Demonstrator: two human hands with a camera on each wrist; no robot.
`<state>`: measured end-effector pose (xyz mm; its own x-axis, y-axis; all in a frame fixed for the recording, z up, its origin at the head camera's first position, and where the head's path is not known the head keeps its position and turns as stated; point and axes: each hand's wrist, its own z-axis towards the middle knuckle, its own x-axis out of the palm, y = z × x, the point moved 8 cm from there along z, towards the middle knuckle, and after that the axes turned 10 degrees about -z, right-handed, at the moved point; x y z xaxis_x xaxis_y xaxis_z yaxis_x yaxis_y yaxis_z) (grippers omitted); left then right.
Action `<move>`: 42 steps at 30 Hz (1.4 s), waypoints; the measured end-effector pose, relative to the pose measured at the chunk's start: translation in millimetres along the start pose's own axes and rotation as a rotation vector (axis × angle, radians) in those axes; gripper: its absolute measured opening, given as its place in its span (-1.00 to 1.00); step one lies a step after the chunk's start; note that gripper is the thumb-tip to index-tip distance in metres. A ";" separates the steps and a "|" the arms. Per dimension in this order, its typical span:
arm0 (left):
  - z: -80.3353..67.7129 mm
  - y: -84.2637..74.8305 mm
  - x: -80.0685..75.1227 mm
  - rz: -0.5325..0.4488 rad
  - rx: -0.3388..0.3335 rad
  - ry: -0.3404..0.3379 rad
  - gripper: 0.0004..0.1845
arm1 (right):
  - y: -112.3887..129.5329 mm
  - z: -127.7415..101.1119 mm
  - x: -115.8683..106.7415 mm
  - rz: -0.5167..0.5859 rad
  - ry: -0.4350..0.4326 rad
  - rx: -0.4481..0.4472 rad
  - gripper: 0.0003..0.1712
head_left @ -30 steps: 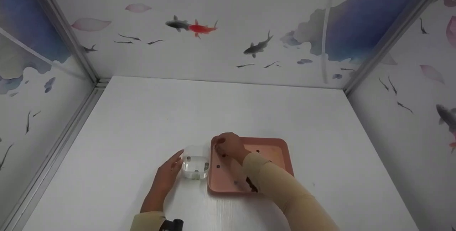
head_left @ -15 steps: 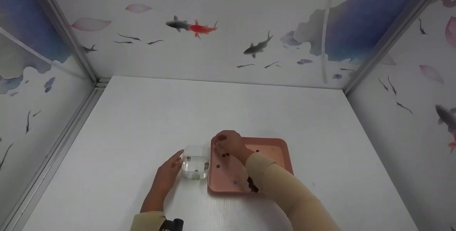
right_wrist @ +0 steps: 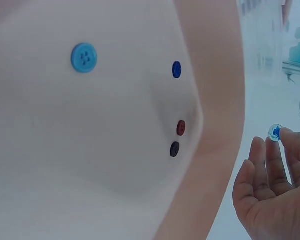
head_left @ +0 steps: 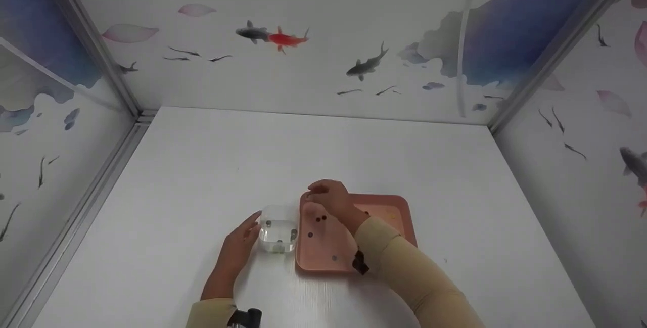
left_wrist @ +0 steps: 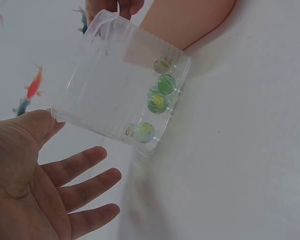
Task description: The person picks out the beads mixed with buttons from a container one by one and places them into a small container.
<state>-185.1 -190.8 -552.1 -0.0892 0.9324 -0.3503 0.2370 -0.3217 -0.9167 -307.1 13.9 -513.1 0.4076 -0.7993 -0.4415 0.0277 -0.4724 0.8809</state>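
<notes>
My right hand (head_left: 334, 200) is over the far left corner of the pink tray (head_left: 402, 206). In the right wrist view its thumb and finger pinch a clear marble (right_wrist: 275, 132) with blue inside. Left of the tray stands a clear plastic container (left_wrist: 90, 82), with several glass marbles (left_wrist: 157, 102), green and yellow, at its bottom. Beside it, my left hand (head_left: 238, 247) pinches the rim at a corner, the other fingers (left_wrist: 90, 190) spread apart from the wall. Buttons lie in the tray: light blue (right_wrist: 84, 58), dark blue (right_wrist: 176, 69), red (right_wrist: 181, 128) and black (right_wrist: 175, 149).
The white table (head_left: 227, 156) reaches back to printed panels (head_left: 323, 80) with fish on them, and more panels stand at both sides. A dark band (head_left: 245, 318) sits on the left wrist. My right sleeve (head_left: 404, 267) covers the tray's near right part.
My right hand has risen and drawn back slightly from the tray's far left corner, with the marble in its fingers. Two dark buttons below it show more plainly. The left hand and container stay put.
</notes>
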 end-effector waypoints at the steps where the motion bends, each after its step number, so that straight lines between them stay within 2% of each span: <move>1: 0.0 -0.1 0.0 0.002 -0.001 0.000 -0.52 | -0.9 -0.5 -0.9 0.003 0.002 0.009 -0.70; 11: -0.6 0.4 -1.2 -0.004 -0.024 0.007 -0.51 | 4.8 -4.6 -8.4 0.014 -0.019 -0.036 -0.71; 18: -1.6 1.0 -1.8 -0.008 -0.019 0.005 -0.51 | 7.0 -8.0 -5.9 0.066 0.001 0.017 -0.70; 25: -1.2 0.5 -1.6 0.020 -0.020 0.001 -0.51 | 16.2 -10.9 -10.3 0.029 -0.036 -0.031 -0.71; 35: -0.6 -0.4 -0.5 0.028 -0.008 0.001 -0.51 | 16.5 -14.4 -7.6 0.060 -0.025 0.038 -0.73; 42: -0.1 -0.5 0.7 0.032 -0.016 0.002 -0.51 | 23.2 -16.9 -6.5 0.038 -0.032 0.001 -0.74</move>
<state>-185.2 -190.0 -551.9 -0.0797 0.9219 -0.3791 0.2552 -0.3488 -0.9018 -293.7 14.4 -486.9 0.3785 -0.8282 -0.4133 0.0123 -0.4420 0.8970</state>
